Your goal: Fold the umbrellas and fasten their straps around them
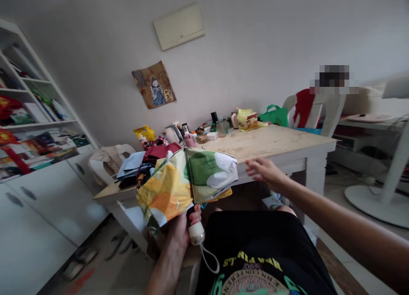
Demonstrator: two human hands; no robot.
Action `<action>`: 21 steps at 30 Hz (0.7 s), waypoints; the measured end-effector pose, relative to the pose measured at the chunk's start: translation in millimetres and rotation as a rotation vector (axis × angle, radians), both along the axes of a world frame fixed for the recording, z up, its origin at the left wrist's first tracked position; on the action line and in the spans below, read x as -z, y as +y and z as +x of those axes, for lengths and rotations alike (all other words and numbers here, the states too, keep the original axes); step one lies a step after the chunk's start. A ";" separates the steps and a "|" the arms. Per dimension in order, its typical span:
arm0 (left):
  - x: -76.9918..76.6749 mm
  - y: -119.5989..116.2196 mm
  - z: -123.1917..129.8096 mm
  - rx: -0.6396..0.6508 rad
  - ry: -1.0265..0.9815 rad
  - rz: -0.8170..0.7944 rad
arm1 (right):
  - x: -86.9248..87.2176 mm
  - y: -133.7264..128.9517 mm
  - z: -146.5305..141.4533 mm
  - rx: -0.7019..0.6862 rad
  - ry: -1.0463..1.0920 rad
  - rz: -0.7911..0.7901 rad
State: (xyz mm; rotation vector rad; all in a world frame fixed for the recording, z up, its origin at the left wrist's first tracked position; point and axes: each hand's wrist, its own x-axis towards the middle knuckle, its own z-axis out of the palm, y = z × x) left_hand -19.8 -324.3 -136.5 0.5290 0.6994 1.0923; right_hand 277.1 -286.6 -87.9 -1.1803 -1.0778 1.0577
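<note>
A folding umbrella (172,184) with yellow, green and white patches is held over my lap, its canopy loosely gathered and partly spread. My left hand (183,224) wraps round it just above the white handle (196,233), from which a wrist loop (211,263) hangs. To the right of the canopy, my right hand (263,171) is in the air with its fingers stretched out and apart. It holds nothing and does not touch the fabric. The umbrella's shaft is mostly hidden by the canopy and fingers.
Beyond the umbrella stands a wooden table (277,137) with folded clothes (131,165), a kettle (174,134), a yellow package (247,119) and a green bag (275,115). Shelves (35,103) stand at left. A person (334,78) is at the far right, near a chair (334,110).
</note>
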 end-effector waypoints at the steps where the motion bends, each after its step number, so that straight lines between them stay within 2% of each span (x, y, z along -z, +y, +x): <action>1: 0.0 -0.7 1.0 -0.031 -0.002 0.004 | 6.3 -6.9 -7.5 -0.112 0.050 -0.072; 2: 0.1 -1.5 2.2 -0.062 0.003 0.017 | 11.2 -12.7 -15.8 -0.211 0.089 -0.111; 4: 0.8 -3.2 4.5 -0.116 0.016 0.059 | 17.2 -19.3 -33.4 -0.293 0.093 -0.126; 7: 2.9 -4.1 5.4 -0.131 0.022 0.096 | 21.7 -19.6 -55.9 -0.218 0.070 -0.092; 10: 6.1 -2.2 1.0 -0.129 0.003 0.083 | 28.1 -22.5 -64.2 -0.155 0.086 0.106; 13: 10.3 0.3 -6.0 -0.091 -0.009 0.028 | 34.7 -31.2 -58.3 -0.152 0.113 0.285; 16: 14.3 0.6 -9.5 -0.029 0.014 0.013 | 35.3 -34.2 -49.4 -0.207 0.277 0.219; 19: 17.6 -1.4 -7.3 0.032 0.058 0.015 | 31.1 -27.2 -46.0 -0.336 0.376 0.112; 21: 19.5 -2.9 -4.4 0.029 0.085 0.028 | 27.9 -20.2 -45.7 -0.349 0.445 0.027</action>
